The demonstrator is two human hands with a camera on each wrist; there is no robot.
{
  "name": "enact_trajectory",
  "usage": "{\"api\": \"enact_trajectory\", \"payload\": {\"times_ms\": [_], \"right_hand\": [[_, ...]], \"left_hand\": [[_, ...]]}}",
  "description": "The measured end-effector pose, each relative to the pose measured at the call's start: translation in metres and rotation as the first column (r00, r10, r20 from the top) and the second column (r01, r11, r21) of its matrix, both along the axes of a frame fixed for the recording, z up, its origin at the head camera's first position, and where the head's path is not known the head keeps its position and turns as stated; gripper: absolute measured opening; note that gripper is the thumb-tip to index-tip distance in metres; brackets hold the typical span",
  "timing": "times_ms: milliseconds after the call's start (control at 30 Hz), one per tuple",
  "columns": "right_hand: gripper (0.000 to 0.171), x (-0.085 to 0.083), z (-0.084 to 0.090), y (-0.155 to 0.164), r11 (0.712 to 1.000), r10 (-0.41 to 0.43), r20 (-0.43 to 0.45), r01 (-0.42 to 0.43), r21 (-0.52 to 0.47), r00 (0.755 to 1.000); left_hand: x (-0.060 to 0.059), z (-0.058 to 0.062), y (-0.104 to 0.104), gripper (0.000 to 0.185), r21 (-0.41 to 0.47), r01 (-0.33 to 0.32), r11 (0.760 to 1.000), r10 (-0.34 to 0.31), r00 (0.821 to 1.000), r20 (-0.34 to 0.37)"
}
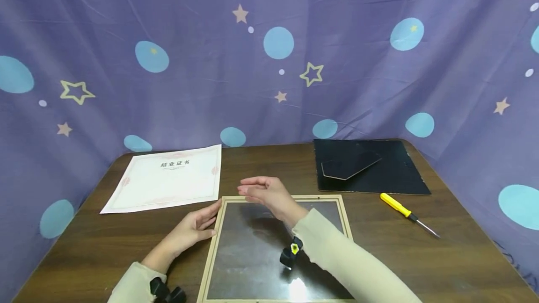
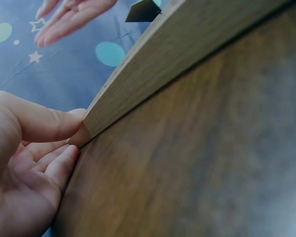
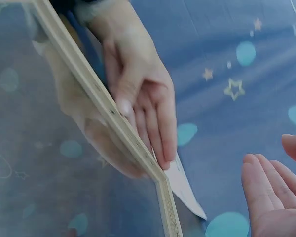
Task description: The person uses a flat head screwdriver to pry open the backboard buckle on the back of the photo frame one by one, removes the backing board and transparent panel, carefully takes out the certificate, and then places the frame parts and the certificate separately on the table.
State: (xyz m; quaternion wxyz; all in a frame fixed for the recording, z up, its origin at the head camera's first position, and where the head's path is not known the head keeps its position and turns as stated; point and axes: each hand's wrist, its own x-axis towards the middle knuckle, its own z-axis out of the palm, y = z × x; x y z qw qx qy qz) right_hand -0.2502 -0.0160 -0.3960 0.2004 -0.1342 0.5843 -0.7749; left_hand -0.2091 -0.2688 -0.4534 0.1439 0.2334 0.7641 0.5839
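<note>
A light wooden picture frame with a glass pane lies flat on the brown table in front of me. My left hand rests against the frame's left rail near its far corner, thumb on the wood, fingers straight. My right hand hovers open above the frame's far edge, fingers relaxed and holding nothing; in the right wrist view its fingers float beside the frame corner. A certificate lies to the far left.
A black backing board with a stand flap lies at the far right of the table. A yellow-handled screwdriver lies in front of it. A purple star-patterned cloth hangs all around behind.
</note>
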Motion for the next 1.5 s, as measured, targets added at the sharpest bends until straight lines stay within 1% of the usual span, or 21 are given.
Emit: {"api": "enact_trajectory", "payload": {"times_ms": [133,233,300,367,467,533,667,733,833,900,933,967,1033,1133,1167,1200,1300,1367,1400,1433,1500], "right_hand": [[0.035,0.019,0.001,0.010,0.998,0.063,0.012,-0.063,0.011,0.998],[0.036,0.032,0.000,0.017,0.994,0.106,0.044,-0.107,0.025,0.993],[0.037,0.040,-0.003,0.021,0.991,0.131,0.049,-0.133,0.032,0.990],[0.039,0.048,-0.004,0.024,0.988,0.152,0.054,-0.154,0.033,0.987],[0.039,0.063,-0.006,0.028,0.984,0.171,0.053,-0.174,0.041,0.984],[0.039,0.073,-0.007,0.031,0.983,0.176,0.049,-0.178,0.044,0.983],[0.039,0.091,-0.008,0.035,0.985,0.169,0.028,-0.170,0.037,0.985],[0.039,0.098,-0.009,0.035,0.986,0.168,0.019,-0.168,0.024,0.986],[0.039,0.107,-0.011,0.035,0.984,0.177,0.015,-0.177,0.004,0.984],[0.039,0.112,-0.013,0.034,0.984,0.176,0.013,-0.176,-0.006,0.984],[0.039,0.114,-0.013,0.033,0.985,0.173,0.009,-0.172,-0.009,0.985],[0.039,0.116,-0.013,0.033,0.986,0.167,0.002,-0.167,-0.007,0.986],[0.039,0.119,-0.015,0.032,0.988,0.152,-0.010,-0.152,-0.005,0.988],[0.039,0.122,-0.020,0.030,0.990,0.144,-0.014,-0.144,0.002,0.989],[0.039,0.123,-0.022,0.029,0.989,0.150,-0.001,-0.150,-0.002,0.989],[0.040,0.124,-0.024,0.029,0.987,0.161,0.026,-0.161,-0.012,0.987],[0.040,0.127,-0.030,0.026,0.981,0.194,0.110,-0.191,-0.035,0.975],[0.039,0.128,-0.033,0.024,0.978,0.207,0.133,-0.203,-0.039,0.969],[0.038,0.129,-0.034,0.023,0.978,0.209,0.126,-0.207,-0.026,0.970],[0.037,0.129,-0.035,0.022,0.978,0.209,0.101,-0.210,-0.007,0.973],[0.034,0.130,-0.037,0.019,0.978,0.206,0.038,-0.208,0.036,0.978]], "left_hand": [[0.002,-0.002,0.000,0.074,0.007,-0.001,1.000,0.001,1.000,-0.008],[0.004,-0.003,0.002,0.074,0.010,-0.023,1.000,0.023,1.000,0.006],[0.007,-0.002,0.004,0.073,0.014,-0.061,0.998,0.060,0.998,0.022],[0.011,-0.001,0.006,0.072,0.017,-0.119,0.993,0.118,0.992,0.038],[0.021,0.003,0.010,0.072,0.012,-0.200,0.980,0.199,0.979,0.053],[0.031,0.004,0.013,0.074,-0.001,-0.242,0.970,0.241,0.967,0.079],[0.054,0.009,0.019,0.075,-0.023,-0.303,0.953,0.304,0.943,0.135],[0.064,0.011,0.023,0.074,-0.033,-0.355,0.934,0.356,0.921,0.157],[0.078,0.012,0.030,0.071,-0.050,-0.442,0.895,0.444,0.881,0.160],[0.085,0.012,0.032,0.069,-0.059,-0.483,0.874,0.486,0.860,0.155],[0.088,0.012,0.033,0.069,-0.061,-0.492,0.868,0.495,0.855,0.156],[0.091,0.011,0.033,0.068,-0.060,-0.491,0.869,0.494,0.858,0.141],[0.096,0.009,0.033,0.067,-0.051,-0.482,0.875,0.484,0.863,0.142],[0.100,0.005,0.032,0.070,-0.029,-0.451,0.892,0.450,0.880,0.152],[0.101,0.003,0.031,0.071,-0.023,-0.438,0.899,0.436,0.888,0.142],[0.101,0.002,0.031,0.072,-0.019,-0.429,0.903,0.427,0.893,0.142],[0.104,-0.005,0.030,0.076,-0.003,-0.411,0.912,0.409,0.907,0.104],[0.106,-0.009,0.029,0.078,0.013,-0.420,0.908,0.418,0.906,0.075],[0.106,-0.010,0.029,0.080,0.022,-0.425,0.905,0.422,0.903,0.075],[0.107,-0.011,0.028,0.081,0.023,-0.428,0.904,0.425,0.902,0.082],[0.108,-0.012,0.025,0.085,0.008,-0.406,0.914,0.403,0.910,0.102]]}}
